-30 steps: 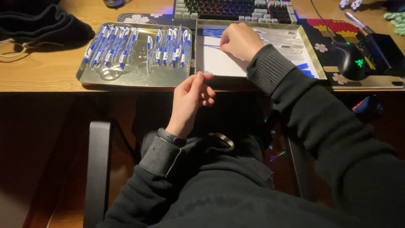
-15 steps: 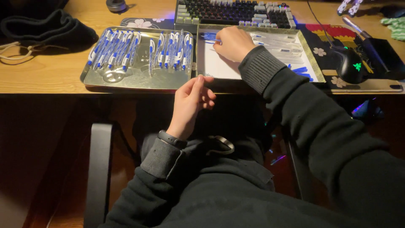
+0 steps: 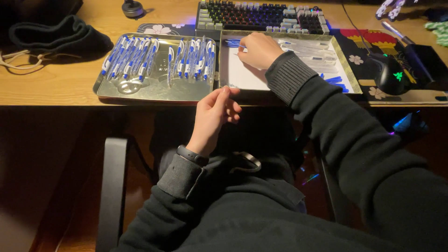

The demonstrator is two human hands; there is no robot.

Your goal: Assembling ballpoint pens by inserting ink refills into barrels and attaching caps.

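Blue-white pens (image 3: 186, 58) lengthwise away from viewer, right hand (image 3: 258, 50) over tray (image 3: 346, 74)

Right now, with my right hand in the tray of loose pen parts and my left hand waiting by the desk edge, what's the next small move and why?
Probably close the right hand on one part and lift it from the right tray. Its fingertips are already down among the loose clear and blue pieces, while the left hand is raised in front of the desk edge, fingers pinched together; whether it holds anything is unclear.
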